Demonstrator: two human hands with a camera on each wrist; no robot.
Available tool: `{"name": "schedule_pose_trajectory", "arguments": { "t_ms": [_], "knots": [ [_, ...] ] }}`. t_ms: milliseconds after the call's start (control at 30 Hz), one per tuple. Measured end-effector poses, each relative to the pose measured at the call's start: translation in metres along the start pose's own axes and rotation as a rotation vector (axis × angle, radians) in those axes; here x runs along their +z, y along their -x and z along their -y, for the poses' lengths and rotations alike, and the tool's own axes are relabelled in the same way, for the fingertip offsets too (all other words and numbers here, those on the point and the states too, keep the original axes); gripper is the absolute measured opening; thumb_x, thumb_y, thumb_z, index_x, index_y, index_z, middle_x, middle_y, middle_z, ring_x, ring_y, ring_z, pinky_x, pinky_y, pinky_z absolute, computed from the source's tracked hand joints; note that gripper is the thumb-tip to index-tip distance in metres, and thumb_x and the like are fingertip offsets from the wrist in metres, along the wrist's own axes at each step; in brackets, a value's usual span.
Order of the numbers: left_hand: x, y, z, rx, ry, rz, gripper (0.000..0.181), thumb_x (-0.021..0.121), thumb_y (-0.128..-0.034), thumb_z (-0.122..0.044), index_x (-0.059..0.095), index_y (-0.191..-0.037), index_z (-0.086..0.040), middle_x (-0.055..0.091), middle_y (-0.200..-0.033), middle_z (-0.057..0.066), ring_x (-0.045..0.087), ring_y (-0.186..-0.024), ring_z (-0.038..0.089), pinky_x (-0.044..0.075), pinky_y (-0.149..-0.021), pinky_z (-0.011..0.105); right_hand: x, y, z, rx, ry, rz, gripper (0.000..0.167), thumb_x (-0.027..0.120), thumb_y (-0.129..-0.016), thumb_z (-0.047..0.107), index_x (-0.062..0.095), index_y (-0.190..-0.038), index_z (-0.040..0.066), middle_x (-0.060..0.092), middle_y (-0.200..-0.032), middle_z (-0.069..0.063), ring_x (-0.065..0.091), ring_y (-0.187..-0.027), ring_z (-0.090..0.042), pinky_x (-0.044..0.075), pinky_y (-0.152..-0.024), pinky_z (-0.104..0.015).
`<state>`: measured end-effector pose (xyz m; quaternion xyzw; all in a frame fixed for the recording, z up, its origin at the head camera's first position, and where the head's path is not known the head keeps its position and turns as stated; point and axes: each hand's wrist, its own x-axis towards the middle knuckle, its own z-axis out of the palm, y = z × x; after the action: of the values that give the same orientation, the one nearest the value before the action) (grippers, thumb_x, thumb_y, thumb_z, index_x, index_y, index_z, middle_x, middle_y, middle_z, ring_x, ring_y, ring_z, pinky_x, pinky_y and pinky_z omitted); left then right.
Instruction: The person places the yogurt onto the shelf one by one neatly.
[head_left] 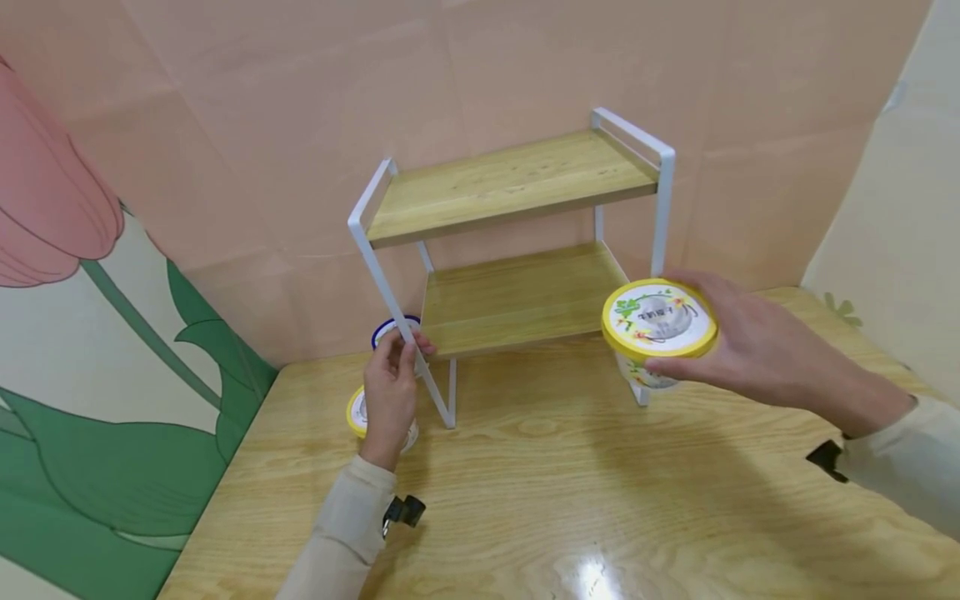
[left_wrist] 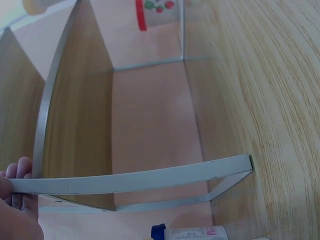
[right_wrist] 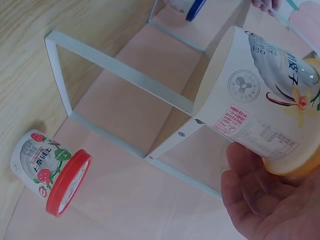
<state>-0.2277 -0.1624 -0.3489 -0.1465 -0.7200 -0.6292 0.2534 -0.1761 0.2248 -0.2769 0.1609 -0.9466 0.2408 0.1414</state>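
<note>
My right hand (head_left: 765, 346) grips a paper tub with a yellow lid (head_left: 660, 325) by its rim, thumb in front. The tub is raised above the table by the right front leg of a two-tier shelf rack (head_left: 517, 292). In the right wrist view the tub (right_wrist: 275, 95) shows a vanilla flower print. With curled fingers my left hand (head_left: 392, 392) holds the rack's left front leg, at about the lower board's height. Partly hidden behind that hand are a second yellow-lidded tub (head_left: 356, 412) and a blue-lidded tub (head_left: 384, 330).
A red-lidded tub (right_wrist: 45, 167) with a strawberry print stands beside the rack's right side, hidden in the head view. The rack has white metal legs and wooden boards on a wood-grain table (head_left: 525, 500). A pink backdrop (head_left: 300, 125) hangs behind.
</note>
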Motion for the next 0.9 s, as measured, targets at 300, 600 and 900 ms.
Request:
{"name": "schedule_pose_trajectory", "arguments": {
  "t_ms": [300, 600, 900],
  "knots": [
    [0.0004, -0.001, 0.0016, 0.012, 0.021, 0.001, 0.021, 0.048, -0.1032, -0.004, 0.057, -0.114, 0.012, 0.065, -0.104, 0.027, 0.069, -0.089, 0.008, 0.058, -0.089, 0.025, -0.0036, -0.0028, 0.001, -0.02, -0.015, -0.014, 0.099, 0.088, -0.068, 0.054, 0.04, -0.146, 0.017, 0.057, -0.128, -0.01, 0.056, -0.112, -0.032, 0.044, -0.087, -0.051],
    [0.0013, -0.0004, 0.001, 0.004, 0.018, 0.003, 0.021, 0.048, -0.1031, -0.005, 0.057, -0.115, 0.01, 0.065, -0.105, 0.026, 0.069, -0.09, 0.009, 0.059, -0.091, 0.031, -0.0061, -0.0024, 0.0015, -0.017, 0.001, -0.01, 0.099, 0.087, -0.068, 0.054, 0.039, -0.146, 0.017, 0.056, -0.128, -0.01, 0.056, -0.11, -0.032, 0.045, -0.084, -0.05],
    [0.0013, -0.0007, 0.0006, 0.003, 0.017, 0.003, 0.021, 0.048, -0.1028, -0.004, 0.057, -0.115, 0.01, 0.066, -0.105, 0.026, 0.069, -0.089, 0.009, 0.059, -0.091, 0.031, -0.0097, -0.0063, 0.0045, -0.032, -0.015, -0.042, 0.096, 0.089, -0.067, 0.051, 0.042, -0.144, 0.017, 0.059, -0.124, -0.007, 0.058, -0.106, -0.028, 0.043, -0.083, -0.043]
  ]
}}
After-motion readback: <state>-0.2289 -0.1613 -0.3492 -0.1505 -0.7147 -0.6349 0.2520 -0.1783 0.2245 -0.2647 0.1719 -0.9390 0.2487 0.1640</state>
